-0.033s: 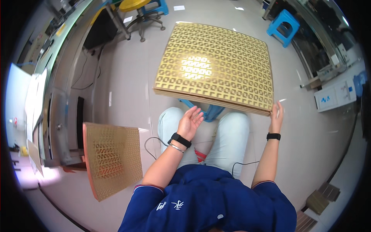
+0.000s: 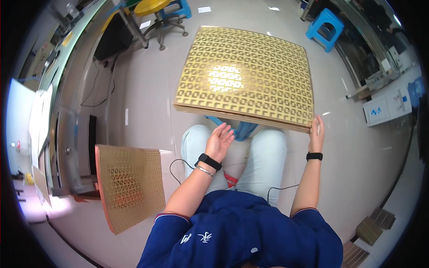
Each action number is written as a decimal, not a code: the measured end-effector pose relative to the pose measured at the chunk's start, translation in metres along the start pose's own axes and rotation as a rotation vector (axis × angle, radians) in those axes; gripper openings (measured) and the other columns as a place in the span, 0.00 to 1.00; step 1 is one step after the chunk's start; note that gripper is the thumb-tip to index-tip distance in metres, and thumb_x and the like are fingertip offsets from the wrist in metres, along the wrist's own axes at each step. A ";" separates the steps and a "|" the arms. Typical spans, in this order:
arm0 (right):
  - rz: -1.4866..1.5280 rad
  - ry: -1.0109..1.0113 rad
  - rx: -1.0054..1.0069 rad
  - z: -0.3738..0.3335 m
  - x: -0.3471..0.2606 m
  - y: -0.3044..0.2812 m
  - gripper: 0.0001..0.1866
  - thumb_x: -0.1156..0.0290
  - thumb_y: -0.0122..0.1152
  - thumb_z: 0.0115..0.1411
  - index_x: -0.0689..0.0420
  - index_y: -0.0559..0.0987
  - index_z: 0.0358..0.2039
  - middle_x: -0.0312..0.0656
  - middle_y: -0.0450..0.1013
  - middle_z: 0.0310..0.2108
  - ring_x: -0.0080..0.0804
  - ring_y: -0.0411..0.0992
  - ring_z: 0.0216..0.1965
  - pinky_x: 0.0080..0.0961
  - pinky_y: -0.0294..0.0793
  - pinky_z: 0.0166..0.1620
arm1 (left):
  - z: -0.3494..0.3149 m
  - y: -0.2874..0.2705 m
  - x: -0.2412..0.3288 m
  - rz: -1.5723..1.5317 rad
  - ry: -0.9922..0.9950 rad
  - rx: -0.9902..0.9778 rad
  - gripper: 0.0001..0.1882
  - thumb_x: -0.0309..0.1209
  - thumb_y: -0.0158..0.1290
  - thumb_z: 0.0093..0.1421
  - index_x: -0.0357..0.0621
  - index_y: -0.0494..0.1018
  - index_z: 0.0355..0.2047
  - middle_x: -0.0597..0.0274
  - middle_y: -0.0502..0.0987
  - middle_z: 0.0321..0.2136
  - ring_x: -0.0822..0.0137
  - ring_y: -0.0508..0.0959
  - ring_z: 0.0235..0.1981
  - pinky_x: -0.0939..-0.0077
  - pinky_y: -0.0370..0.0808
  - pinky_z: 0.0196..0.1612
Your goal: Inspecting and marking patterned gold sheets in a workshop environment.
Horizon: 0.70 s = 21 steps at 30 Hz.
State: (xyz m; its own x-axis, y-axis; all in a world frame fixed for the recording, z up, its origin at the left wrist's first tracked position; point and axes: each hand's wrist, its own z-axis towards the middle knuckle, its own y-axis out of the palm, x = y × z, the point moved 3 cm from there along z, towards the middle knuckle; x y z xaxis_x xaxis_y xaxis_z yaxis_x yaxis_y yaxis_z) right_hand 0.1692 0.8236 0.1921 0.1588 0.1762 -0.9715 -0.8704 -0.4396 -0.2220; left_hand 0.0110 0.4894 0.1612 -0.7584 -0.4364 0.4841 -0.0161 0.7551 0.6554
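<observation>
- Just beyond the knees (image 2: 269, 144): stack (image 2: 250, 76) of thin, flat sheets, apparently on a blue stool (image 2: 245, 131).
- Left hand (image 2: 219, 140): palm up, fingers loosely spread, bearing nothing, near the closer edge.
- Right hand (image 2: 317, 134): fingers raised at the near right corner; whether it grips cannot be told.
- Handling: probably stiff and weighty, possibly slick; best taken from beneath at opposite edges.
- Surface: glossy yellow-gold, with a repeating dark geometric pattern; sides brownish, layered; outline rectangular.
</observation>
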 end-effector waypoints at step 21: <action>0.369 0.239 -0.091 0.010 0.021 0.010 0.32 0.53 0.57 0.58 0.63 0.65 0.55 0.50 0.64 0.52 0.34 0.61 0.55 0.29 0.60 0.57 | 0.114 0.023 -0.045 -0.050 0.052 0.126 0.16 0.41 0.42 0.63 0.47 0.67 0.46 0.60 0.70 0.46 0.61 0.68 0.48 0.57 0.59 0.55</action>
State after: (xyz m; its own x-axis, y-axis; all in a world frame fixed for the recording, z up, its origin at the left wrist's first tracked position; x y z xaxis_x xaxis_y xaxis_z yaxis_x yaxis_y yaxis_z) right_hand 0.1596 0.8319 0.1703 -0.0420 -0.2107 -0.9767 -0.8462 -0.5122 0.1469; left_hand -0.0298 0.5818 0.0883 -0.7199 -0.4976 0.4838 -0.1378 0.7857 0.6030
